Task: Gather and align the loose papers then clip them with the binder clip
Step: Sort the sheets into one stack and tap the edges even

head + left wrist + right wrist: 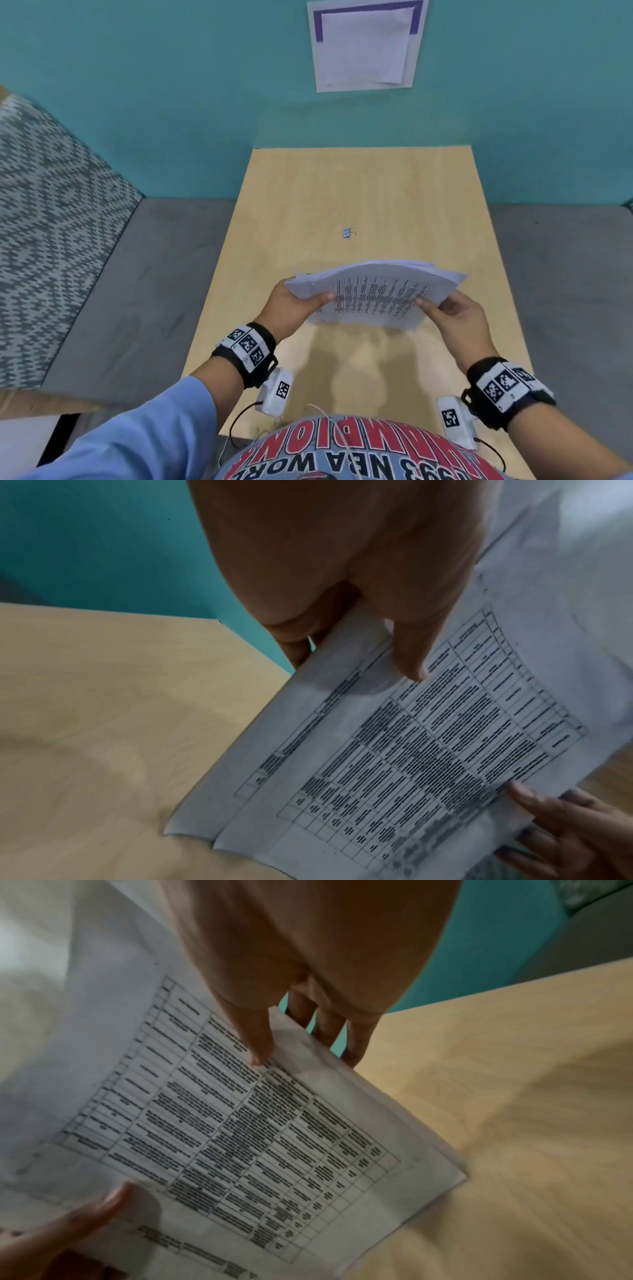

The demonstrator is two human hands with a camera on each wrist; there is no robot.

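A person's left hand (291,305) and right hand (455,315) pinch opposite short edges of a limp, bowed sheaf of white printed papers (373,298), edges still uneven, above the pale wooden table (308,192), the small blue binder clip (348,233) lying just beyond the sheaf.

Evenly, softly lit from overhead; faint hand shadows on the wooden table (359,192). Wide-angle bending at head-view edges. Dim, motion-blurred, grainy in both wrist views.

Left hand (291,303), right hand (457,317) raised — thumbs front, fingers (329,1026) curled behind.
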